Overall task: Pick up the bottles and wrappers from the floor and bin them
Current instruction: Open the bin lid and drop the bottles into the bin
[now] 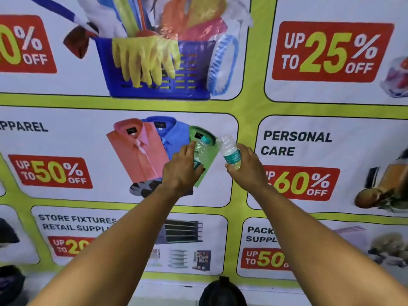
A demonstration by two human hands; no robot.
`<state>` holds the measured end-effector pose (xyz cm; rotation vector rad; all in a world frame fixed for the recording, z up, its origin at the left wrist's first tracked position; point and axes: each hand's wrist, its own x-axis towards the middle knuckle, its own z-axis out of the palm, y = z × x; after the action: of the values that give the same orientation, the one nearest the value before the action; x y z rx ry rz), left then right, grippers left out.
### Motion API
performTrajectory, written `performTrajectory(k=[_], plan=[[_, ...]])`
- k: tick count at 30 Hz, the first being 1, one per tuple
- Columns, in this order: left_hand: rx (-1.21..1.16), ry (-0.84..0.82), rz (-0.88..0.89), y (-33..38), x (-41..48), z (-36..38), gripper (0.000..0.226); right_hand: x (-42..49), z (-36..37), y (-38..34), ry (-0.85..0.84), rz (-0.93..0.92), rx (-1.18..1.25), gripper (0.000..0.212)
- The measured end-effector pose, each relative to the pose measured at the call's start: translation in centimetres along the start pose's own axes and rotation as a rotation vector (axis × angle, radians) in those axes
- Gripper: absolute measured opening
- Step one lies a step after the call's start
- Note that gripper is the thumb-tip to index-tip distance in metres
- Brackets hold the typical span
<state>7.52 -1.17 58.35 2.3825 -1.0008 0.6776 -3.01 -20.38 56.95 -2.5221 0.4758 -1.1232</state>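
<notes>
Both my arms reach forward over a large printed banner (242, 107) spread flat below me. My left hand (180, 171) is shut around a clear plastic bottle (201, 146) with a blue-green cap pointing up and right. Just to its right, my right hand (245, 166) grips a second clear bottle (230, 149) with a teal label, its base tilted up and left. The two bottles are close together, nearly touching. No wrappers are visible.
The banner shows sale adverts with pictures of shirts, a blue basket and red discount tags. A dark round object (221, 293) sits at the bottom edge between my arms. Another dark shape (11, 283) lies at the bottom left.
</notes>
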Motion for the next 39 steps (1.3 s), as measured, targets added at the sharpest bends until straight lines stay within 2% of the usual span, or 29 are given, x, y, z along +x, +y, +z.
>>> performTrajectory(k=[5,11,16,20,26,39], plan=[[0.003,-0.019,0.036,-3.9,-0.1,0.5,0.073,0.0,2.5,-1.9,-0.013,-0.018,-0.026,0.067],[-0.037,-0.07,0.044,-7.5,-1.6,4.6,0.073,-2.7,7.3,-2.2,0.008,0.053,0.011,0.065],[-0.072,-0.115,0.027,-9.8,-3.9,10.0,0.072,-5.7,11.8,0.8,-0.054,0.095,-0.047,0.068],[-0.104,-0.136,-0.046,-11.9,-6.1,14.3,0.072,-7.3,15.4,3.4,-0.05,0.201,-0.023,0.065],[-0.102,-0.216,-0.12,-15.6,-7.9,20.4,0.074,-9.7,21.2,7.5,-0.141,0.284,-0.039,0.059],[-0.081,-0.305,-0.172,-17.7,-8.2,28.0,0.076,-11.2,26.3,13.5,-0.255,0.384,-0.121,0.062]])
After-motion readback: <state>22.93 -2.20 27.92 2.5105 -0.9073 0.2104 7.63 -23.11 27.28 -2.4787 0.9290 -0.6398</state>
